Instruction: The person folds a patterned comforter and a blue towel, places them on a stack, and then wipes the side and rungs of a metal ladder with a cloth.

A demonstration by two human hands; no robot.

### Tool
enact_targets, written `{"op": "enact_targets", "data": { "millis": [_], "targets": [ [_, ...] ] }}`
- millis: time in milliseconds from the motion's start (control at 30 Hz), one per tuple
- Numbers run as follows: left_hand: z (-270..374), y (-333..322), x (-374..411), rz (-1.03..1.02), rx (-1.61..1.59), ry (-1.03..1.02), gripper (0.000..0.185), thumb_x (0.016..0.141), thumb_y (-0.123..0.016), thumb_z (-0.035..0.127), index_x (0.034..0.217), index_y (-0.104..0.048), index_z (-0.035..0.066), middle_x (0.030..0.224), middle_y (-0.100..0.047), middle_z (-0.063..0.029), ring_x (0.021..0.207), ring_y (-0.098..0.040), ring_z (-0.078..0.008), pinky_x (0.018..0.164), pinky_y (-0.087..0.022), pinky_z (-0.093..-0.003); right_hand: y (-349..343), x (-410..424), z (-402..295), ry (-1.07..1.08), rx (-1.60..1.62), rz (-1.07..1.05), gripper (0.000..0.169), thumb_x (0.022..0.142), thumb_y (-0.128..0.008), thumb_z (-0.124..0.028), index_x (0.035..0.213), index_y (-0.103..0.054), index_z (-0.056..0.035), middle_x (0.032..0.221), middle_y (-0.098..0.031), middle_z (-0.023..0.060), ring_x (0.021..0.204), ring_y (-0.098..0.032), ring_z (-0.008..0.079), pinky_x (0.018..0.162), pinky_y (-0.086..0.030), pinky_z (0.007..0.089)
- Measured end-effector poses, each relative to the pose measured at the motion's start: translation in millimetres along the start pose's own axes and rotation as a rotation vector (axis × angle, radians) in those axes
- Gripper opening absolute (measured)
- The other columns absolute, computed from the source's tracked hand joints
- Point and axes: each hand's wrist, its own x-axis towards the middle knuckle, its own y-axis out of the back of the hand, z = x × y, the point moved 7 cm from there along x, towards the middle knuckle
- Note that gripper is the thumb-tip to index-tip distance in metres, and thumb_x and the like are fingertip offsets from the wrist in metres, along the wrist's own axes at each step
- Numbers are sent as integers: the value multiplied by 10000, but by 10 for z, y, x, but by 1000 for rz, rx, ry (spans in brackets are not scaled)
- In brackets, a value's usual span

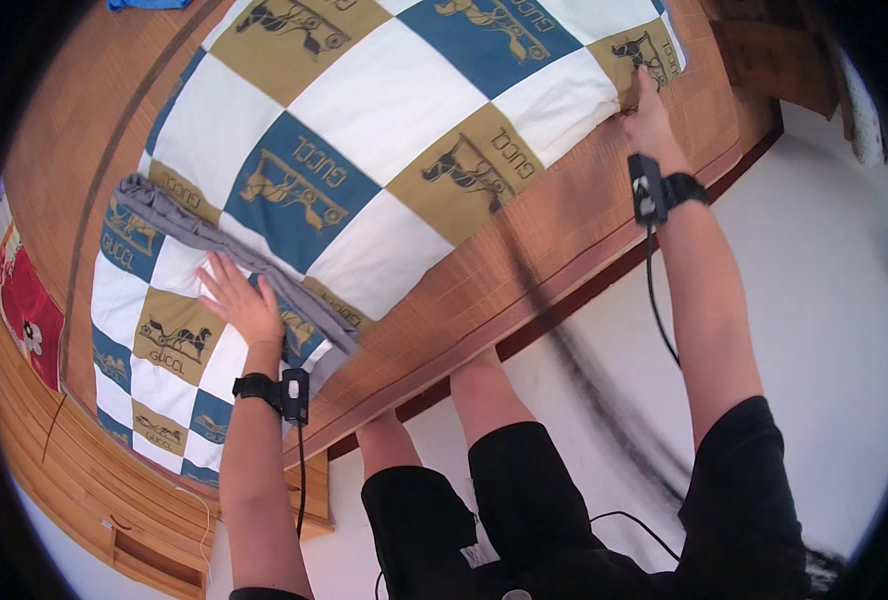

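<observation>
A checked quilt [391, 82] in white, blue and tan, printed with horse carriages and lettering, is spread on a bed with a brown mat [601, 187]. Part of it is turned back, so a rolled-looking grey edge [226, 244] crosses the quilt at the left. Just below that edge, my left hand [245, 304] rests flat on the fabric, fingers apart. My right hand [650, 124] pinches the quilt's near edge at the upper right, thumb on top; its other fingers are mostly hidden. Each wrist wears a black strap with a small cabled device.
A wooden cabinet [83, 457] with a drawer and a white cable stands at the lower left, near a red patterned cloth [31, 307]. Dark wooden furniture [774, 67] is at the upper right. My legs touch or nearly touch the bed's edge. Blurred dark strands hang across the view.
</observation>
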Motion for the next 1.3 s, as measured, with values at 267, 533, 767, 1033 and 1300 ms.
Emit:
{"op": "enact_targets", "data": {
  "millis": [267, 533, 767, 1033, 1300],
  "targets": [
    [124, 92, 106, -59, 57, 21, 622, 800, -460, 221, 1346, -250, 10, 1447, -173, -117, 1346, -70, -343, 1046, -71, -542, 143, 1053, -920, 758, -1198, -479, 859, 584, -513, 128, 1375, -206, -3, 1255, -485, 155, 1160, -458, 281, 937, -328, 218],
    [64, 132, 102, -53, 17, 68, 639, 771, -475, 211, 1343, -261, 23, 1448, -177, -97, 1348, -81, -326, 1052, -66, -538, -64, 710, -827, 119, -287, -392, 411, 903, -466, -314, 1238, -453, -75, 1206, -512, 118, 1064, -522, 271, 880, -448, 383],
    [-73, 188, 5, -21, -104, 136, 640, 737, -533, 202, 1321, -320, 50, 1433, -226, -59, 1347, -110, -298, 1057, -64, -541, -412, 25, -900, 57, -50, -416, 402, 908, -427, -350, 1154, -518, -44, 1142, -563, 108, 1010, -556, 262, 865, -454, 402],
    [-190, 317, -102, 72, -283, 132, 608, 752, -558, 255, 1304, -365, 89, 1415, -281, -41, 1338, -173, -260, 1045, -117, -547, -503, -278, -1098, 98, -297, -326, 525, 902, -380, -432, 1193, -461, -3, 1163, -534, 136, 1032, -529, 291, 883, -427, 397],
    [-265, 331, -190, 65, -282, 70, 600, 821, -516, 304, 1351, -302, 124, 1430, -245, -16, 1337, -171, -234, 1058, -120, -505, 133, 571, -1681, 189, -509, -350, 605, 931, -216, -489, 1227, -421, -2, 1200, -499, 127, 1078, -483, 303, 917, -397, 447]
  ]
}}
